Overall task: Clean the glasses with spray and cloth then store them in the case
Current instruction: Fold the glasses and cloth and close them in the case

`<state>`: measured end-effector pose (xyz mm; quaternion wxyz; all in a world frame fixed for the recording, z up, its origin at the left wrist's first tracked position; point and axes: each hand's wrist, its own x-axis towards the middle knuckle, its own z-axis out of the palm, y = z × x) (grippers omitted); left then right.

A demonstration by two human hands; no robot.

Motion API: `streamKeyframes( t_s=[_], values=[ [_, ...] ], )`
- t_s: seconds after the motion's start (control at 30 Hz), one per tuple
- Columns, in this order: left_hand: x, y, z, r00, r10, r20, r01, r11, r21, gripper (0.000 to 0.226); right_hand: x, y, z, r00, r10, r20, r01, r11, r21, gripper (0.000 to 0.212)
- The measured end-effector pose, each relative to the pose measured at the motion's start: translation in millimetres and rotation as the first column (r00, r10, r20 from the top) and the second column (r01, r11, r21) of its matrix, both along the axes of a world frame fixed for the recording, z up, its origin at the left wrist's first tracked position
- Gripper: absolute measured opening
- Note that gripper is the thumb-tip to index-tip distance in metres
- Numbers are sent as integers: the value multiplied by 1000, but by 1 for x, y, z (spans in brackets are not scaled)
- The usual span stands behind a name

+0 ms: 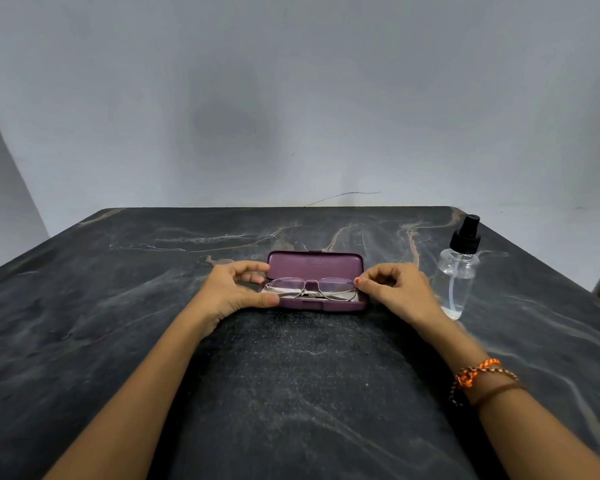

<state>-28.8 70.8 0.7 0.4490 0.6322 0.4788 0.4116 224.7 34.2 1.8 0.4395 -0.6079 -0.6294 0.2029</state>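
A pair of thin metal-framed glasses lay folded inside an open purple case at the middle of a dark, marble-patterned desk, the case's lid standing upright behind them. What looked like a pale cloth sat beneath the glasses in the tray, though it was too small to make out clearly. The left hand framed the case's left end, its fingers loosely spread, thumb along the front edge and the others curled near the lid's corner. The right hand met the glasses at their right end, its fingers pressed together in a pinch at the frame's hinge corner. A clear spray bottle with a black pump top stood upright on the desk just to the right of the right hand, apart from the case. Orange and brown braided bracelets circled the right wrist. A plain grey wall rose behind the desk.
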Motion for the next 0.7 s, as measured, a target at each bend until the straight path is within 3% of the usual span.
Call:
streamKeyframes(
  t_s=[0.07, 0.17, 0.27, 0.4, 0.53, 0.7],
  values=[
    [0, 0, 0, 1000, -19, -8, 19, 1000, 7, 65, 1, 2, -1, 998, 9, -69, -8, 1000, 13, 6],
    [0, 2, -1, 1000, -12, -16, 12, 1000, 4, 78, 2, 6, -3, 983, 4, -184, -9, 1000, -30, 27],
    [1, 2, -1, 1000, -13, -13, 13, 1000, 0, 88, 5, 7, -2, 954, 39, -296, -71, 993, -99, 64],
    [1, 2, 0, 1000, -23, -18, 23, 1000, -4, 92, 7, 4, -2, 974, 113, -198, -141, 981, -131, 120],
    [1, 1, -1, 999, -32, -29, 31, 999, -15, 92, -1, 3, -6, 967, 246, -72, -254, 958, -135, 127],
    [2, 3, -2, 999, -38, -34, 37, 999, -24, 93, -1, 6, -7, 968, 249, -25, -250, 964, -88, 129]
  ],
)
